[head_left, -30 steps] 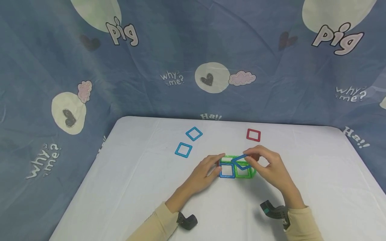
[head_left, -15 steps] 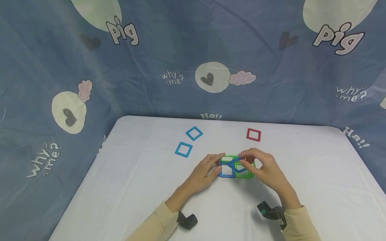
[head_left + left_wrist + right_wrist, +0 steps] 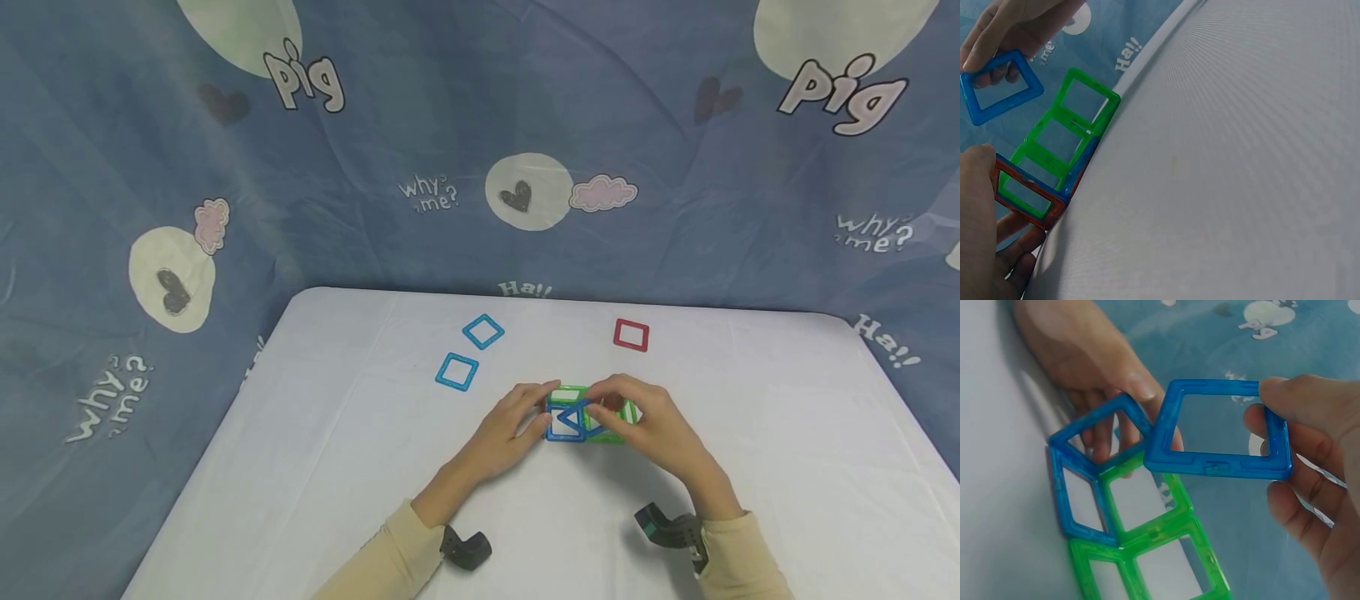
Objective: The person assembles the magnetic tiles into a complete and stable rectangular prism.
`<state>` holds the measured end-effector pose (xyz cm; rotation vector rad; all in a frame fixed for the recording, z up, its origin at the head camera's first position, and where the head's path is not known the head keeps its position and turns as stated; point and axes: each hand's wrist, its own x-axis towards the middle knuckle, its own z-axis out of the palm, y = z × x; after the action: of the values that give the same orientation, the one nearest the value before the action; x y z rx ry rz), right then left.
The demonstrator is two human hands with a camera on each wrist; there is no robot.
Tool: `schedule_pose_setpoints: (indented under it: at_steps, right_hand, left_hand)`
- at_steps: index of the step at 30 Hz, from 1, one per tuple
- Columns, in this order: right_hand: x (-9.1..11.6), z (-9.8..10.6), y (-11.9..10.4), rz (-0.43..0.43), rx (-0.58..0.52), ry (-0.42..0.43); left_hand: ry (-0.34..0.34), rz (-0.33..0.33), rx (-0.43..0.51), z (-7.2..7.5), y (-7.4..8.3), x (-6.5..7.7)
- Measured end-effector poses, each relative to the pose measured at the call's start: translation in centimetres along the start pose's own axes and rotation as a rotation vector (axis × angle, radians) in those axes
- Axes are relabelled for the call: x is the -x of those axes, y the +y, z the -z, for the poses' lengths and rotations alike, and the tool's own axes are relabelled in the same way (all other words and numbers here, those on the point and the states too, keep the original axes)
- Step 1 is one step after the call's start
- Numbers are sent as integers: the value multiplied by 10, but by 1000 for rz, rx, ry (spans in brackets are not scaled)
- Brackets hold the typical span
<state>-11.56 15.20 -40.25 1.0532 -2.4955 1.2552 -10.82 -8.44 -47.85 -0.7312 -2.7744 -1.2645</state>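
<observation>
My left hand (image 3: 506, 433) holds the left end of a small box-like structure of magnetic tiles (image 3: 567, 388), thumb at the front and index finger at the back. That end has a red tile (image 3: 1055, 212) in the left wrist view; the other frames are green and blue. My right hand (image 3: 660, 425) pinches a loose blue square magnetic tile (image 3: 1222, 464) by one edge, between thumb and fingers. The blue tile is tilted, raised above the structure, and overlaps its top in the head view. My right fingers hide part of the structure's right end there.
Two light blue square tiles, one farther back (image 3: 474, 338) and one nearer (image 3: 452, 384), lie on the white table (image 3: 360, 467), left of the structure. A red square tile (image 3: 617, 332) lies behind my right hand. A blue printed cloth (image 3: 375, 250) hangs behind the table.
My right hand has moved left and slightly nearer, carrying the blue tile from over the structure's right part toward its middle. The left hand and the structure have stayed in place.
</observation>
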Motion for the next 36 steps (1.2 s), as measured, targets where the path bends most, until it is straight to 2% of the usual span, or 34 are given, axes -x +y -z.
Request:
schedule_pose_setpoints:
  at_steps: [21, 36]
  right_hand:
    - [-1, -7, 3, -6, 21, -68]
    - [0, -15, 4, 31, 36, -102]
  left_hand:
    - [10, -12, 3, -1, -2, -1]
    - [4, -13, -1, 0, 0, 0]
